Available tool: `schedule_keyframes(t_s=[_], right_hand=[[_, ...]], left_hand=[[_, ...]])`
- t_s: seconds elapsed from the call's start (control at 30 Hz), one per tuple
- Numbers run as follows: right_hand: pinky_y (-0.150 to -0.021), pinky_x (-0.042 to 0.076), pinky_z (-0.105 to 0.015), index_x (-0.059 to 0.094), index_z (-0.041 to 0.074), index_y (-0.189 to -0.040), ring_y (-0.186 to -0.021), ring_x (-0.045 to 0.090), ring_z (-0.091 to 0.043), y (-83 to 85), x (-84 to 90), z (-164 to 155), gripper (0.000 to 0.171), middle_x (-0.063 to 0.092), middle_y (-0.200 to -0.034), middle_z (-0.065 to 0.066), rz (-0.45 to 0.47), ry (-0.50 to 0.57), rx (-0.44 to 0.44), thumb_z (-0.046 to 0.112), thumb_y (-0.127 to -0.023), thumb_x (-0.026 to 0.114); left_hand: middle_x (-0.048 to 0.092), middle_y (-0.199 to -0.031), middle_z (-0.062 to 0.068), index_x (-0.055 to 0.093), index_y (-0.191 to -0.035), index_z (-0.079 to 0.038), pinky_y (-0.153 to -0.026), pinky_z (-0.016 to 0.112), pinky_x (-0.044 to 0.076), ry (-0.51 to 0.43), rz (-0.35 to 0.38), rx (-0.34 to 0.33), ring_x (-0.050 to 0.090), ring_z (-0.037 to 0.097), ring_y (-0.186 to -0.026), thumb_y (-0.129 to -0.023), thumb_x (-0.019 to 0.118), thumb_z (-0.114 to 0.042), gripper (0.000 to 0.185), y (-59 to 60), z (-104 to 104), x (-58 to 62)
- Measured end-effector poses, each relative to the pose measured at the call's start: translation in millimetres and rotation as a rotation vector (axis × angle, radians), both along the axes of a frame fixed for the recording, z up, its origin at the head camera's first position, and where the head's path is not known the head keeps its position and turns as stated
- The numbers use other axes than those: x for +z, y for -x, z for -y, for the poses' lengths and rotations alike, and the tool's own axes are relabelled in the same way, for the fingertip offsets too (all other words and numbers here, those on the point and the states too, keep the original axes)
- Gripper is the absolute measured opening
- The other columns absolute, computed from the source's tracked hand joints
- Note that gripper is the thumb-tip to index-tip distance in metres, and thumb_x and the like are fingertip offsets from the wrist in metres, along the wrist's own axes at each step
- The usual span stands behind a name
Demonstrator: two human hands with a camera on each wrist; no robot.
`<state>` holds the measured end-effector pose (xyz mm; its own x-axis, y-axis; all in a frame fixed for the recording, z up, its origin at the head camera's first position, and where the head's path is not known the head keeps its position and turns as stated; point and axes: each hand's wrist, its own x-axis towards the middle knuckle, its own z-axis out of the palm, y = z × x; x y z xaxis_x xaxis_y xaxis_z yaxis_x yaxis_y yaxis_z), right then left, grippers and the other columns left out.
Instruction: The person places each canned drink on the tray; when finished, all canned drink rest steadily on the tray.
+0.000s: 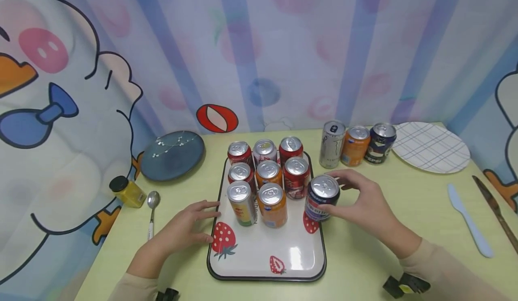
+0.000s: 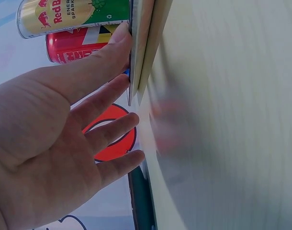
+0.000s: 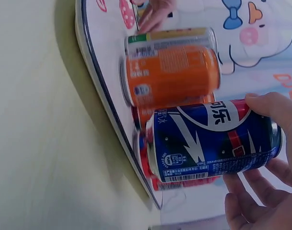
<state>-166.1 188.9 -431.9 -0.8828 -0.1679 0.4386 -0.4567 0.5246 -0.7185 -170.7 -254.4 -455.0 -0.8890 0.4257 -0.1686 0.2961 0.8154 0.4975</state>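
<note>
The blue cola can (image 1: 322,197) stands upright, its long axis vertical and its silver pull-tab lid facing up, at the right edge of the tray (image 1: 259,258), in line with the near row of cans. It is a smooth metal cylinder with a glossy dark blue wall printed in red and white. The right hand (image 1: 364,202) comes in from the right with the wrist low over the table (image 1: 364,265); its thumb and fingers curl round the can's upper wall, gripping it. In the right wrist view the can's base sits over the tray's dark rim; whether it rests there or is just lifted cannot be told.

The left hand (image 1: 184,229) lies flat on the table at the tray's left edge, fingers straight and slightly spread, fingertips touching the rim and holding nothing.

The tray is a white, glossy, rounded rectangle with strawberry prints. It holds eight other upright cans, among them an orange can (image 1: 273,204) and a yellow-green can (image 1: 242,202) in the near row.
</note>
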Motion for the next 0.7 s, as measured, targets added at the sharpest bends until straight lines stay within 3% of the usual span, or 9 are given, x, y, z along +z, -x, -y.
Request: schedule_keyframes(t_s=[0.3,0.7], right_hand=[[-0.089,0.060,-0.034,0.070,0.020,-0.124,-0.103,0.066,-0.006,0.1,-9.8,28,0.067,0.073,-0.121,0.009,0.039,-0.001,0.068,0.025,-0.064,0.100],[-0.090,0.060,-0.042,0.068,0.021,-0.127,-0.112,0.065,-0.009,0.3,-22.9,37,0.070,0.071,-0.126,0.008,0.025,-0.035,0.089,0.024,-0.065,0.100]], left_hand=[[0.049,-0.159,0.006,0.069,-0.137,-0.015,-0.122,0.067,0.031,-0.009,0.010,0.006,0.035,0.044,-0.152,-0.081,0.088,-0.020,0.060,0.4,1,-0.7],[0.049,-0.159,0.007,0.068,-0.137,-0.014,-0.122,0.067,0.031,-0.026,0.007,-0.003,0.034,0.045,-0.151,-0.080,0.088,-0.020,0.061,0.3,2,-1.3]])
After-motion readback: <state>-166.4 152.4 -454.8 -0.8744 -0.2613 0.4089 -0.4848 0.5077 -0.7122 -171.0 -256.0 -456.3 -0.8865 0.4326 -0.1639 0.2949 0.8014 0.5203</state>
